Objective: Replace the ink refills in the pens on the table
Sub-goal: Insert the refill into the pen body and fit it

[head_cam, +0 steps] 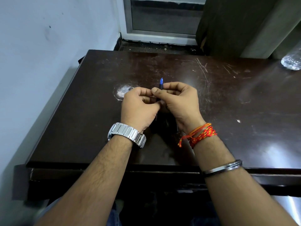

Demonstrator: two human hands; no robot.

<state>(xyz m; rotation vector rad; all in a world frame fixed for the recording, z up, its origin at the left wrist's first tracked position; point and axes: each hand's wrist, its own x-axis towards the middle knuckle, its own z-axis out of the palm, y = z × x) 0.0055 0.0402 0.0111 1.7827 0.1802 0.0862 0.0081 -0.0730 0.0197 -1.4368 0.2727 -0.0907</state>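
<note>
Scratched dark table (211, 98) carries both hands. Left hand (138, 105) and right hand (180, 100) pinch one blue-tipped pen (161, 84), long axis pointing away from them.

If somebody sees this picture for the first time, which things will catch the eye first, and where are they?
First the two hands meeting at the middle of the dark table: the left hand and right hand pinch one pen, whose blue tip points up and away. Next the wrists: a silver watch on the left, red-orange threads on the right. A clear bottle sits at the far right edge.
</note>
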